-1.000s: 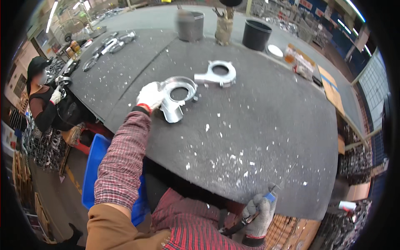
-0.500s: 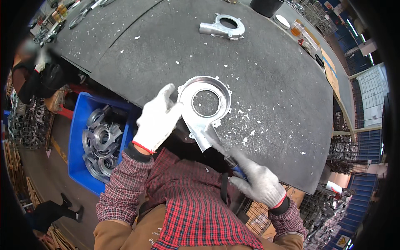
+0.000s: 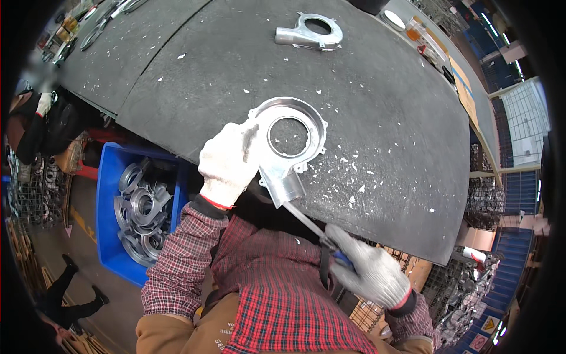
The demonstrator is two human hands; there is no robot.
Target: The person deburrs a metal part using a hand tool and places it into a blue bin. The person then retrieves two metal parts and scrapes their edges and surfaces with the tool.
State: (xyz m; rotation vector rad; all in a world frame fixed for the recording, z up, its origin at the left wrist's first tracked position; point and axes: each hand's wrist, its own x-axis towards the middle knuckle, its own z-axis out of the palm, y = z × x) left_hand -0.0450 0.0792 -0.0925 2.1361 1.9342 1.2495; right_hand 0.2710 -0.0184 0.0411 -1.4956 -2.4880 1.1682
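In the head view, I see the person's white-gloved left hand [image 3: 230, 158] closed over the left side of a silver, snail-shaped metal housing [image 3: 283, 168] with a round hole through it. The housing sits at the near edge of the dark grey tabletop [image 3: 401, 118], its short spout poking out over that edge. The grey-white-gloved right hand [image 3: 371, 271] is wrapped firmly around the blue handle of a long, thin metal hand tool [image 3: 305, 219], whose tip meets the spout's lower end. White flakes [image 3: 354, 189] litter the tabletop to the right. A second silver metal housing [image 3: 303, 38] lies farther back, and a blue plastic bin [image 3: 109, 227] at left holds ring-shaped metal parts [image 3: 141, 203].
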